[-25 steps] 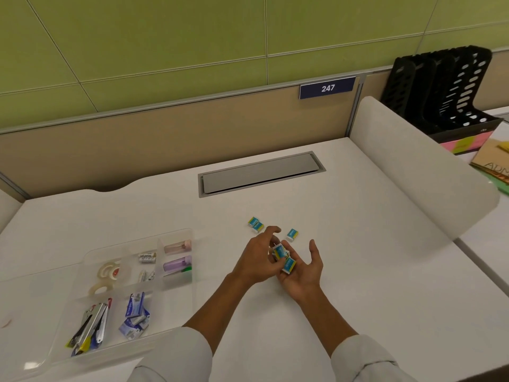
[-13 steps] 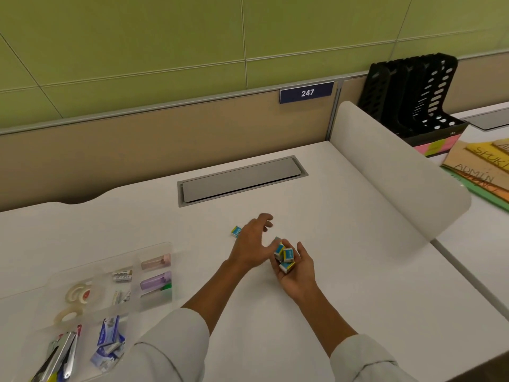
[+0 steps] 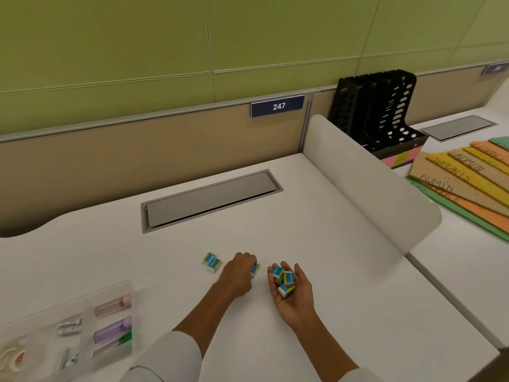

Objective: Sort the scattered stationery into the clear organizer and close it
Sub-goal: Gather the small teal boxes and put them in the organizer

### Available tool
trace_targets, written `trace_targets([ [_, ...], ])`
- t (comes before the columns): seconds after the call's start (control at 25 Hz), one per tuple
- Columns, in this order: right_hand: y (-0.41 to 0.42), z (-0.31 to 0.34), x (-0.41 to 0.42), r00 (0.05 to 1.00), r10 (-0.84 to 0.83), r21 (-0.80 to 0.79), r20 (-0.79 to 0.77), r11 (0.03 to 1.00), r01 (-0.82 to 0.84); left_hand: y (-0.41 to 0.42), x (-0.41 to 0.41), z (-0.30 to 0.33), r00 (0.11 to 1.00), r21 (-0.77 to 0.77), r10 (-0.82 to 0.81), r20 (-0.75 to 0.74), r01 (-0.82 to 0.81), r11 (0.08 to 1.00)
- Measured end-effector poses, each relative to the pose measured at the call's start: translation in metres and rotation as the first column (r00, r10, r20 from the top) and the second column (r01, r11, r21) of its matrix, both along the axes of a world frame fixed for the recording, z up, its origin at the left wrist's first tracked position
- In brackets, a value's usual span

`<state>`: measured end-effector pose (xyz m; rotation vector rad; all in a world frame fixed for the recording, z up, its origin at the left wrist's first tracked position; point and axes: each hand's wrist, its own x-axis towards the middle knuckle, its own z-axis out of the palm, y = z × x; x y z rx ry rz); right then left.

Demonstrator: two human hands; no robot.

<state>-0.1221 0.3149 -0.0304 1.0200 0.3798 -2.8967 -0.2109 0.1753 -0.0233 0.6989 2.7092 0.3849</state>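
The left hand (image 3: 239, 272) has moved off the right palm and now closes its grip on an eraser (image 3: 255, 268) on the desk (image 3: 344, 271); the right hand (image 3: 292, 292), at three o'clock, cups three erasers (image 3: 283, 279). Two erasers (image 3: 212, 261) wait at nine o'clock, so gathering continues.

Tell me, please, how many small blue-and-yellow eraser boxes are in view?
6: three in the cupped right hand, one under the left hand's fingers, two on the white desk. Others may be hidden.
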Motion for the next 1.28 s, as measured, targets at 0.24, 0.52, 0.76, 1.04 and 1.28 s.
trace_targets([
  [0.24, 0.001, 0.000, -0.001, 1.000, 0.001, -0.004, -0.007, 1.000, -0.001, 0.000, 0.002, -0.011, 0.993, 0.069, -0.013, -0.116, 0.021, 0.997],
  [0.52, -0.001, -0.005, -0.001, 0.999, 0.018, 0.003, -0.028, 1.000, -0.018, -0.008, 0.017, 0.000, 0.971, 0.242, 0.204, -0.123, -0.170, 0.955],
  [0.76, -0.022, -0.002, -0.005, 0.998, 0.067, 0.032, -0.002, 0.997, -0.067, -0.013, 0.024, 0.031, 0.973, 0.484, 0.147, -0.180, -0.043, 0.874],
  [1.04, -0.038, 0.006, -0.008, 0.992, 0.128, 0.076, 0.003, 0.989, -0.128, -0.014, 0.036, 0.036, 0.982, 0.512, 0.095, -0.163, 0.001, 0.859],
  [1.28, -0.046, 0.010, -0.008, 0.995, 0.093, -0.027, -0.020, 0.995, -0.094, -0.056, 0.016, 0.016, 0.919, 0.482, 0.363, -0.155, -0.250, 0.840],
])
